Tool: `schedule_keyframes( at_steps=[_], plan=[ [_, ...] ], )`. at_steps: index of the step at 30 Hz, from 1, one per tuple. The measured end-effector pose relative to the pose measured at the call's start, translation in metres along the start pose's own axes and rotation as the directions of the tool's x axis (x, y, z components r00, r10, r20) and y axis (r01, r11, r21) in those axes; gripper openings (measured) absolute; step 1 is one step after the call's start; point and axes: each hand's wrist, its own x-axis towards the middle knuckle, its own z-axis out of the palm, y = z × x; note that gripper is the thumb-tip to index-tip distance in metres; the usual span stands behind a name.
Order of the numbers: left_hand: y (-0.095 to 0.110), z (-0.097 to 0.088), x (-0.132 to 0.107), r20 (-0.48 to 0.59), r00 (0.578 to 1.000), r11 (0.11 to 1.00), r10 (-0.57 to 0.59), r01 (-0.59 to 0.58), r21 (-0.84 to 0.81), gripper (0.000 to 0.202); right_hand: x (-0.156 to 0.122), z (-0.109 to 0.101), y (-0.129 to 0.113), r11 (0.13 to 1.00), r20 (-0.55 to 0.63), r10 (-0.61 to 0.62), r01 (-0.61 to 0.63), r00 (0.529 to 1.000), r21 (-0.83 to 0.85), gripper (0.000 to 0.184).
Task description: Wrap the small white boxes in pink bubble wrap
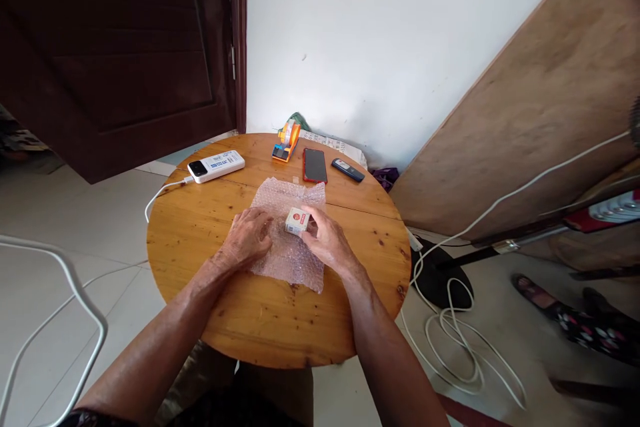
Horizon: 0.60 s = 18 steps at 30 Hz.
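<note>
A sheet of clear bubble wrap (290,263) lies flat on the round wooden table (260,333). Near its middle is a small white box (297,221) with red print and a barcode on one side. My right hand (327,237) grips this box from the right, thumb at the near side and fingers at the far side. My left hand (249,235) rests on the left part of the bubble wrap, fingers loosely spread and apart from the box.
Toward the table's back stand a white power bank (217,167) with a cable plugged in, an orange tape dispenser (287,140), a red-edged phone (315,165) and a dark remote control (348,170). White cable (457,347) coils on the floor at right, near another person's foot (534,290).
</note>
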Motion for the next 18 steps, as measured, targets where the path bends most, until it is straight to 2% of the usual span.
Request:
schedule_keyframes(
  at_steps=[4, 8, 12, 18],
  plan=[
    [-0.005, 0.002, 0.002, -0.026, 1.000, 0.999, -0.003, 0.002, -0.036, 0.051, -0.002, 0.004, -0.006, 0.999, 0.052, -0.042, 0.040, 0.998, 0.033, 0.058],
    [-0.009, 0.005, 0.003, -0.063, 0.998, 0.997, -0.002, -0.003, -0.076, 0.050, -0.004, 0.004, -0.012, 1.000, 0.139, 0.013, -0.010, 0.990, -0.024, 0.063],
    [-0.010, 0.007, 0.002, -0.073, 0.997, 0.997, 0.015, -0.020, -0.073, 0.043, -0.003, 0.002, -0.013, 0.998, 0.117, 0.056, -0.055, 0.992, -0.009, 0.059],
    [-0.009, 0.007, 0.003, -0.077, 0.997, 0.998, 0.021, -0.026, -0.063, 0.043, -0.002, 0.006, -0.017, 0.999, 0.093, 0.026, -0.023, 0.995, -0.033, 0.044]
  ],
)
